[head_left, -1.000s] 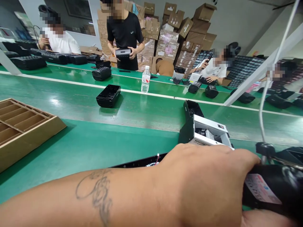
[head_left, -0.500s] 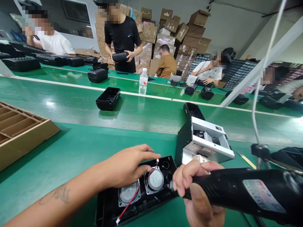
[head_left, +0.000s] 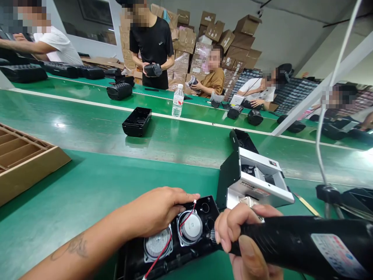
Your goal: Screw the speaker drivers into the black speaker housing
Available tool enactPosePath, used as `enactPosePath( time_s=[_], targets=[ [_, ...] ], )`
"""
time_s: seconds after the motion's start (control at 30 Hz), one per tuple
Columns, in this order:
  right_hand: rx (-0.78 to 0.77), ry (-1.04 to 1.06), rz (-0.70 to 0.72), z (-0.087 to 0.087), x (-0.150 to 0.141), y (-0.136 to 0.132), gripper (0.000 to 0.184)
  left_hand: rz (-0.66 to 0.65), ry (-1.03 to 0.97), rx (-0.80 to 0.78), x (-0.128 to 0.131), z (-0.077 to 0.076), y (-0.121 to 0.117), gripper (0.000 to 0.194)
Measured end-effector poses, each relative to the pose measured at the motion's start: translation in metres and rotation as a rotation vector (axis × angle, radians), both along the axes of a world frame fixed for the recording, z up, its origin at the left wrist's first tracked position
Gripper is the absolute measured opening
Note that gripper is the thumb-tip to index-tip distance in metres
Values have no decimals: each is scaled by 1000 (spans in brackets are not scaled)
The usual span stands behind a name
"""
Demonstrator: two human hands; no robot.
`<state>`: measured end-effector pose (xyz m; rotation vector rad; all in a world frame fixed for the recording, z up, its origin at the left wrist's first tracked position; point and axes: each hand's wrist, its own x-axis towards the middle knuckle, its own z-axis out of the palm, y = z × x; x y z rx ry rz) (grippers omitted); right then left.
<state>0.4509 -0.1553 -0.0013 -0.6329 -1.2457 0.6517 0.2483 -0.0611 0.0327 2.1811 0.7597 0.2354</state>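
Observation:
A black speaker housing (head_left: 177, 258) lies tilted on the green bench in front of me, its open side up. Inside sit two round metal-backed speakers, the right one (head_left: 191, 226) and the left one (head_left: 158, 244), with red-and-black wires ending in white plugs. My left hand (head_left: 166, 210) grips the housing's far wall, thumb on the inner side. An electric screwdriver (head_left: 291, 241) is wrapped in my right hand (head_left: 247, 241), its nose pointing left at the housing's right end. The bit's very tip is hard to make out against the black plastic.
A silver-and-black screw feeder (head_left: 259, 175) stands behind my right hand. At left is a divided cardboard box (head_left: 35, 167). Beyond, a black housing (head_left: 136, 122) and a water bottle (head_left: 177, 102) stand on the green line. A white cable (head_left: 323, 128) hangs at right; several people work opposite.
My left hand has come down onto the housing's far wall, its fingers closing on it. The screwdriver stays at the right end. Across the line, a seated person now holds up a part.

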Motion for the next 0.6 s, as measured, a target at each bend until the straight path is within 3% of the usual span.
enactPosePath(
  time_s=[0.2, 0.37, 0.6],
  targets=[
    [-14, 15, -3, -3, 0, -1, 30, 3, -2, -6, 1, 1, 0, 48],
    [-5, 10, 11, -3, 1, -1, 53, 13, 5, 6, -1, -2, -1, 52],
    [-15, 17, 44, -3, 5, 1, 26, 19, -1, -2, -1, -3, 0, 52]
  ],
)
